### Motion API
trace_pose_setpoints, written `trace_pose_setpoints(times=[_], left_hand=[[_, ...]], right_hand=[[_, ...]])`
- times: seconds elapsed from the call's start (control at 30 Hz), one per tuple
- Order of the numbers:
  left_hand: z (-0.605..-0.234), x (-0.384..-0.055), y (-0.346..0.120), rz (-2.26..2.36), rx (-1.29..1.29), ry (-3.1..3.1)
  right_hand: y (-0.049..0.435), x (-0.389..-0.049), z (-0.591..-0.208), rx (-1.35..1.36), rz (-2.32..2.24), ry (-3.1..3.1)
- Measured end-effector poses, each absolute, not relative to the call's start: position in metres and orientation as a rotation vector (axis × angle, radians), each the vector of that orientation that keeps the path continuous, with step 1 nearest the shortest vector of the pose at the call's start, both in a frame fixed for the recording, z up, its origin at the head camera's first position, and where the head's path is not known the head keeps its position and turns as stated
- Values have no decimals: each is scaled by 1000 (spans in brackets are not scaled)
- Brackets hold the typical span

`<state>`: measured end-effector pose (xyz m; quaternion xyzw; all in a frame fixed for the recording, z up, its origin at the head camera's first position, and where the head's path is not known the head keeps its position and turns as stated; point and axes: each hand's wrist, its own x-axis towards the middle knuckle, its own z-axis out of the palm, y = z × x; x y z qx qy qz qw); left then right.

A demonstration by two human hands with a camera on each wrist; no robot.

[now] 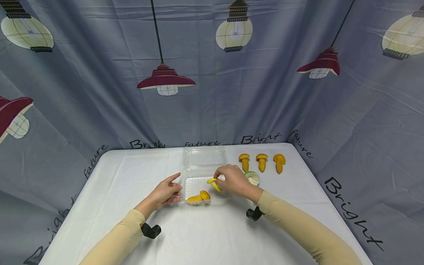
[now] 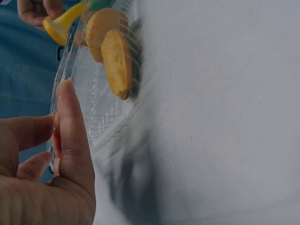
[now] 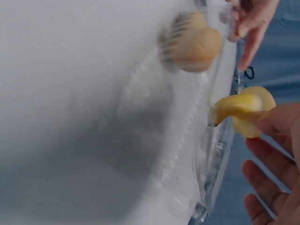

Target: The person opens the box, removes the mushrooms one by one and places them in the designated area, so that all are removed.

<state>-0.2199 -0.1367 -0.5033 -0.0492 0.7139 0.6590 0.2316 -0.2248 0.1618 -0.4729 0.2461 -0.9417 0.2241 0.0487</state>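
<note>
My right hand point(image 1: 233, 180) pinches a yellow mushroom point(image 3: 241, 108) by finger and thumb, over the right part of a clear plastic clamshell box point(image 1: 190, 180). In the right wrist view its other fingers hang apart from the mushroom. Two more yellow mushrooms point(image 1: 194, 198) lie inside the box along its near side, seen through the ridged wall in the left wrist view. At the box's left edge is my left hand point(image 1: 165, 191), with straight thumb and fingertips at the rim and the index finger pointing out past it.
The box's lid point(image 1: 204, 157) lies folded back behind its base. Three yellow mushrooms point(image 1: 261, 162) stand in a row at the back right of the white table point(image 1: 139, 169). A round green-edged piece with a pale middle point(image 1: 253, 179) lies beside my right wrist.
</note>
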Motion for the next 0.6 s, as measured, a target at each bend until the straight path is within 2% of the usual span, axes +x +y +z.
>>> trace_pose_setpoints(times=[0.3, 0.6], left_hand=[[-501, -219, -136, 1797, -132, 1974], [-501, -219, -137, 1795, -137, 1969]], right_hand=[[191, -224, -455, 624, 750, -2744], [243, -225, -438, 442, 844, -2628]])
